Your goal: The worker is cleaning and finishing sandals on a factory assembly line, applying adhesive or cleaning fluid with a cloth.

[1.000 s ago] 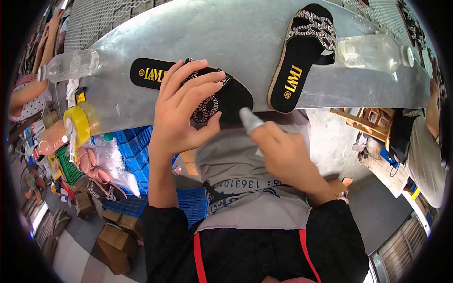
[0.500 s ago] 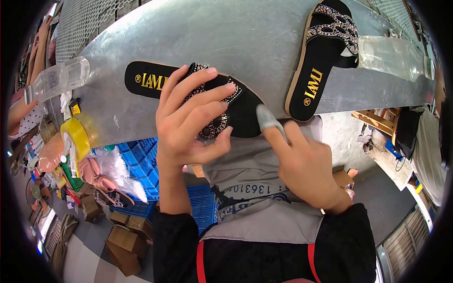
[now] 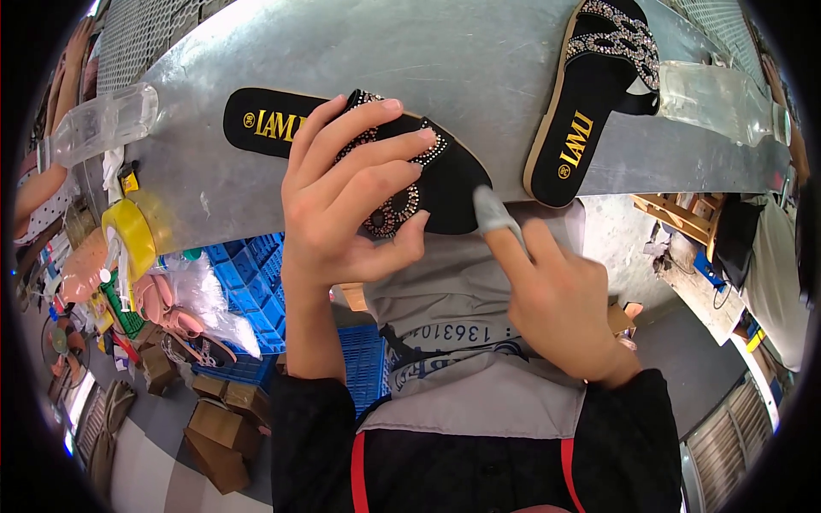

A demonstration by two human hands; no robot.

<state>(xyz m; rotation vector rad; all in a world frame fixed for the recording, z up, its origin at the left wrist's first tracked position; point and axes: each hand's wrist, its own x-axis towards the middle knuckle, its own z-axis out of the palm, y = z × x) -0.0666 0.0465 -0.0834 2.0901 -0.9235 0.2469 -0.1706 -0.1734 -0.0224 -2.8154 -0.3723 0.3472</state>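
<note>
Your left hand (image 3: 351, 197) clamps the black beaded sandal (image 3: 359, 158) flat on the metal bench (image 3: 479, 60), at 11 o'clock. Right hand (image 3: 556, 299), covered forefinger out, holding nothing, presses the sandal's toe edge at 12. Likely edge-pressing step; work along the rim next.

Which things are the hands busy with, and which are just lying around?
Busy with:
- black beaded sandal under the left hand
- right hand, its covered fingertip at the sandal's edge
- metal table the sandal lies on

Just lying around:
- second black sandal
- clear bottle
- yellow tape roll
- blue crates
- cardboard boxes
</note>
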